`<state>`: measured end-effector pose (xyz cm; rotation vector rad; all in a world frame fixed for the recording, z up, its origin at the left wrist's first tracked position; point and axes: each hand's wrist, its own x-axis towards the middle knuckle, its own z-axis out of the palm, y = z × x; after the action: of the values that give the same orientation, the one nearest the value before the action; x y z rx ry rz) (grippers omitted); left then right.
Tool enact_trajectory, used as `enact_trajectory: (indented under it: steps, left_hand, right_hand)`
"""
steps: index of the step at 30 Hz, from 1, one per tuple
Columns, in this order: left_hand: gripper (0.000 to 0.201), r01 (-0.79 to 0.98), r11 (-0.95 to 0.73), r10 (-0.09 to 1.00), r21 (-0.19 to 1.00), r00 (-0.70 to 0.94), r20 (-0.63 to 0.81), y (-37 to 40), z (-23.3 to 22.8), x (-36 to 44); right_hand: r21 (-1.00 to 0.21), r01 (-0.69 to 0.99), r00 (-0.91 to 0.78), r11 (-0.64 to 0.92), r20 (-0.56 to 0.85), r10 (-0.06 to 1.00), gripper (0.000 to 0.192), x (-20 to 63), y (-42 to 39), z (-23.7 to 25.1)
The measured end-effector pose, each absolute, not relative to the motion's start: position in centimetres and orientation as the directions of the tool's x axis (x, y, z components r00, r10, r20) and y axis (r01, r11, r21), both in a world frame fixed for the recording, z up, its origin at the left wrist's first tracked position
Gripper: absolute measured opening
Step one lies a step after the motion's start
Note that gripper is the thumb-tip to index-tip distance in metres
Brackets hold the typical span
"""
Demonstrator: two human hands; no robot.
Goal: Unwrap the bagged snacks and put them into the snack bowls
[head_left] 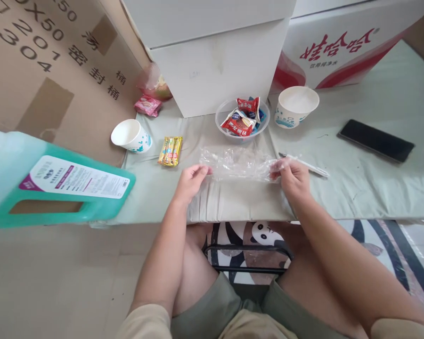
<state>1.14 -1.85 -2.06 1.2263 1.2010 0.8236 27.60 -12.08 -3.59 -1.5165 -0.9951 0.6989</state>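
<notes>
With my two hands I hold a piece of clear plastic [238,162], stretched from side to side before me. My left hand [192,181] pinches its left end between the thumb and the fingers, and my right hand [294,178] pinches the right end in the same manner. The plastic is wrinkled and shiny, and it is over the near part of the tabletop [367,188], on my side of the bowl [220,124]. Whether its lower edge touches the cloth, I cannot tell.

In the bowl there are snacks [238,123] in red and blue wrappers. To the left of it lies a yellow packet [170,151], near my left hand, and farther left stands a paper cup [130,136]. A second cup [292,113] stands just to the right of the bowl. The pen [313,169] lies partly hidden behind my right hand, and the phone [376,140] lies farther to the right with a dark screen. At the left edge is a big jug [116,205] with green liquid, beside a brown carton [67,70].
</notes>
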Motion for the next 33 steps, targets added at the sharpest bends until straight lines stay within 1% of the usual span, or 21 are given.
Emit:
enact_trajectory:
  steps: [2,5,7,9,12,15,16,18,20,22,23,24,25,26,27,28,29,30,31,32,33]
  left_hand:
    - [0.032,0.134,0.176,0.959,0.975,0.2,-0.2,-1.6,-2.1,1.5]
    - [0.028,0.089,0.153,0.981,0.984,0.107,-0.162,-1.1,-1.9,2.1]
    - [0.027,0.107,0.149,0.984,0.983,0.083,-0.158,-0.9,-1.9,2.3]
    - [0.026,0.171,0.139,0.985,0.975,0.08,-0.154,-0.8,-2.0,2.3]
    - [0.025,0.336,0.11,0.988,0.935,0.065,-0.14,-0.8,-2.2,1.9]
    - [0.022,0.559,0.072,0.994,0.826,0.025,-0.103,-0.9,-2.2,1.4]
    - [0.018,0.622,0.067,0.996,0.781,0.002,-0.087,-0.9,-2.2,1.2]
    - [0.008,0.698,0.044,0.999,0.715,-0.032,-0.03,-0.8,-2.1,1.0]
    - [0.028,0.719,-0.015,0.999,0.695,-0.012,0.034,-0.6,-2.2,1.0]
    - [0.051,0.72,-0.092,0.996,0.688,0.07,0.06,-0.5,-2.3,1.3]
    - [0.057,0.722,-0.12,0.992,0.681,0.117,0.05,-0.5,-2.4,1.4]
    - [0.058,0.724,-0.137,0.986,0.676,0.162,0.027,-0.4,-2.4,1.6]
    - [0.056,0.723,-0.148,0.979,0.675,0.202,-0.001,-0.4,-2.5,1.9]
    - [0.053,0.716,-0.156,0.972,0.68,0.235,-0.025,-0.3,-2.6,2.1]
    - [0.051,0.701,-0.159,0.965,0.696,0.259,-0.041,-0.2,-2.6,2.3]
    - [0.048,0.675,-0.159,0.96,0.721,0.277,-0.047,-0.1,-2.7,2.4]
    - [0.047,0.638,-0.16,0.955,0.753,0.293,-0.045,-0.1,-2.7,2.6]
    - [0.046,0.594,-0.162,0.951,0.788,0.308,-0.037,0.0,-2.8,2.7]
    - [0.045,0.546,-0.167,0.945,0.821,0.325,-0.024,0.1,-2.9,2.8]
    - [0.044,0.499,-0.175,0.938,0.849,0.347,-0.01,0.2,-3.0,2.9]
    - [0.044,0.456,-0.185,0.928,0.87,0.373,0.001,0.3,-3.1,2.9]
  right_hand:
    - [-0.982,0.186,0.478,-0.022,0.071,0.876,0.057,27.6,-11.9,-3.6]
    - [-0.981,0.169,0.498,-0.092,0.004,0.867,0.05,27.8,-11.7,-3.5]
    - [-0.967,0.202,0.516,-0.152,-0.027,0.856,0.045,27.9,-11.8,-3.3]
    - [-0.935,0.284,0.53,-0.211,-0.029,0.847,0.042,27.9,-12.0,-3.1]
    - [-0.812,0.493,0.518,-0.311,-0.013,0.855,0.039,28.1,-12.3,-2.9]
    - [-0.648,0.656,0.483,-0.387,-0.035,0.875,0.027,28.2,-12.5,-3.0]
    - [-0.606,0.684,0.48,-0.407,-0.047,0.876,0.03,28.2,-12.5,-3.1]
    - [-0.546,0.721,0.479,-0.426,-0.052,0.876,0.047,28.2,-12.6,-3.3]
    - [-0.508,0.756,0.471,-0.411,-0.013,0.882,0.058,28.1,-12.8,-3.5]
    - [-0.476,0.799,0.448,-0.368,0.063,0.892,0.061,27.9,-13.2,-3.7]
    - [-0.457,0.818,0.439,-0.349,0.105,0.892,0.062,27.9,-13.4,-3.8]
    - [-0.444,0.831,0.436,-0.336,0.142,0.889,0.062,27.9,-13.6,-3.7]
    - [-0.449,0.829,0.447,-0.334,0.173,0.878,0.061,28.0,-13.6,-3.7]
    - [-0.483,0.806,0.478,-0.341,0.193,0.857,0.057,28.2,-13.5,-3.5]
    - [-0.559,0.755,0.521,-0.343,0.193,0.831,0.049,28.4,-13.1,-3.2]
    - [-0.672,0.664,0.572,-0.329,0.173,0.802,0.04,28.7,-12.6,-2.9]
    - [-0.796,0.532,0.62,-0.286,0.136,0.773,0.035,29.0,-12.0,-2.5]
    - [-0.899,0.383,0.653,-0.214,0.099,0.751,0.039,29.2,-11.3,-2.2]
    - [-0.959,0.253,0.663,-0.127,0.076,0.744,0.043,29.3,-10.5,-1.9]
    - [-0.984,0.172,0.654,-0.045,0.08,0.752,0.043,29.3,-9.8,-1.7]
    - [-0.987,0.156,0.627,0.023,0.117,0.77,0.039,29.2,-9.2,-1.6]
